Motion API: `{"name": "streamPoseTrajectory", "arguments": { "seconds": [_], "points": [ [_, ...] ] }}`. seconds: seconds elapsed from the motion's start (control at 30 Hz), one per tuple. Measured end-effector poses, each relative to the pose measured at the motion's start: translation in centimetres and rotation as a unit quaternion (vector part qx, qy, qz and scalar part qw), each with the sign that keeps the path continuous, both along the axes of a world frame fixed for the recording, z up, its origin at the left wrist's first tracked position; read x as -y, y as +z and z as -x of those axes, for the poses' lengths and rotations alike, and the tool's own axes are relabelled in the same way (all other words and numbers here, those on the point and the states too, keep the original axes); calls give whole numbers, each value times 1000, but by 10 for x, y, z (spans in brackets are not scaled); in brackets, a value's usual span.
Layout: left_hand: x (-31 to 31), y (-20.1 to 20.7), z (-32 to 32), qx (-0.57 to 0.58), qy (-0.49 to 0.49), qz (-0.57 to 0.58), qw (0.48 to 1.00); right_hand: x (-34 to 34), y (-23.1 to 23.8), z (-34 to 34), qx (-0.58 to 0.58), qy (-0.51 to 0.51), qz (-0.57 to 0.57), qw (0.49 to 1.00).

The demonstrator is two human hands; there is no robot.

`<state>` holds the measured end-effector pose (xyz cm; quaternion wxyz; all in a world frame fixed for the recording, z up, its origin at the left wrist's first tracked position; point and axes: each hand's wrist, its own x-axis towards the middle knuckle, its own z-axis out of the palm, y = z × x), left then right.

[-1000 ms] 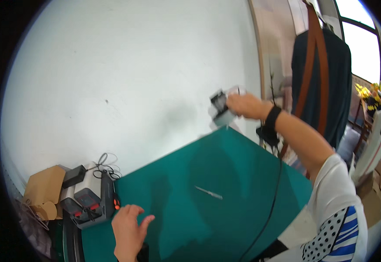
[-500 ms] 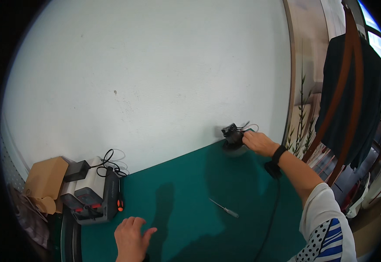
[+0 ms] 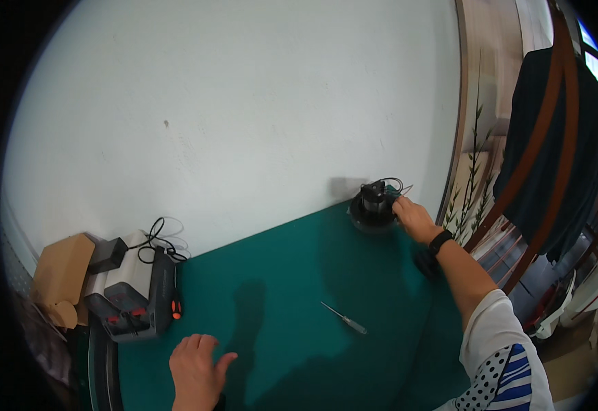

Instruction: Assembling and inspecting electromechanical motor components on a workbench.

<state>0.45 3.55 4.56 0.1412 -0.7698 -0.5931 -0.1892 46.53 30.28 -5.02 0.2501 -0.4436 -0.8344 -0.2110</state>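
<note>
At the far right of the green table, my right hand (image 3: 413, 218) reaches out with its fingers closed at the right side of a black motor-like part (image 3: 375, 196) with loose wires on top. That part stands upright in or on a dark, round, bowl-like base (image 3: 374, 220); how the fingertips grip it is hidden. My left hand (image 3: 196, 373) is over the near left of the table, thumb apart from the fingers, holding nothing. Between the hands lies a screwdriver (image 3: 355, 325) with a clear handle, its thin shaft pointing to the far left.
A grey and black case-like unit (image 3: 138, 294) stands at the left, with a dark box and cable on it. Beside it are an orange-and-black handled tool (image 3: 176, 309) and a cardboard box (image 3: 62, 274). A black object (image 3: 426, 262) sits below my right wrist. A white wall (image 3: 244, 137) borders the table.
The black part has gone from tilted to upright in the round base, with my right hand still at its side. The whole view has shifted slightly; my left hand stays open.
</note>
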Motion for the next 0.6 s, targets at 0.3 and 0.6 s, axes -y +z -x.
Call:
{"name": "streamPoseTrajectory", "arguments": {
  "seconds": [0.3,0.6],
  "points": [
    [9,6,-4,6,15,15,1000,38,1,44,-46,-132,62,988],
    [7,6,-10,32,-6,40,999,-4,3,83,-194,-302,236,903]
  ]
}}
